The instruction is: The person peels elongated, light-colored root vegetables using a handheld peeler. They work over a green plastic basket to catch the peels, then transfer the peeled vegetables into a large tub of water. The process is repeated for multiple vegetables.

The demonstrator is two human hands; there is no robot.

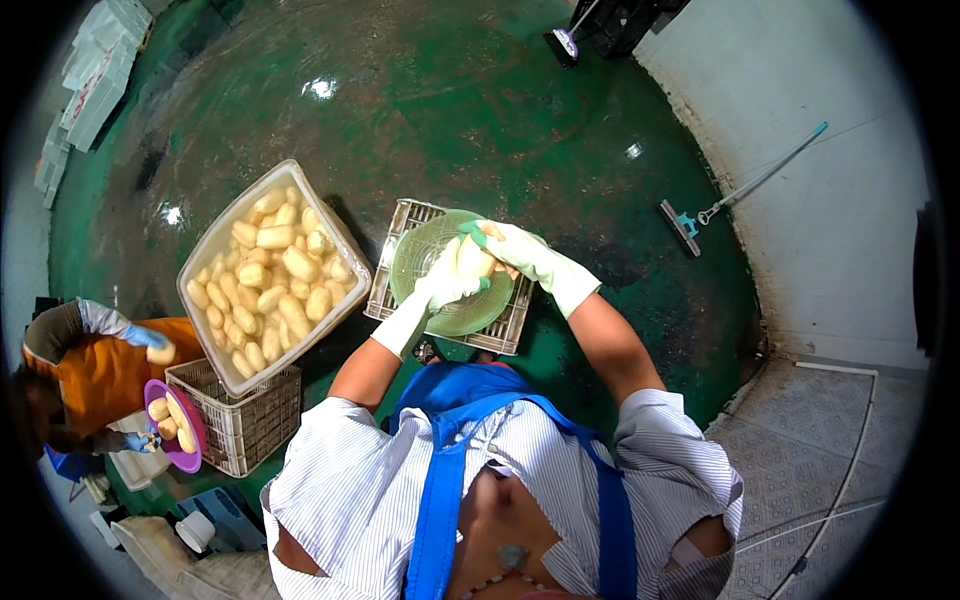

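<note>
My left hand [452, 279], in a pale green rubber glove, holds the lower left side of a pale peeled root vegetable [474, 259]. My right hand [504, 241], gloved alike, is at its upper right side, with small brownish pieces by the fingers; whether a tool is in it I cannot tell. Both hands are over a round green plastic basin [420, 300], which rests on a slatted plastic crate [495, 336]. Left of it stands a large white tub [306, 358] full of peeled root vegetables [274, 238] in liquid.
A co-worker in an orange apron [112, 375] and blue gloves holds a vegetable at far left, beside a purple basin [196, 420]. Another plastic crate [259, 427] stands under the tub. A floor squeegee [679, 227] leans on the right wall. The green floor shines wet.
</note>
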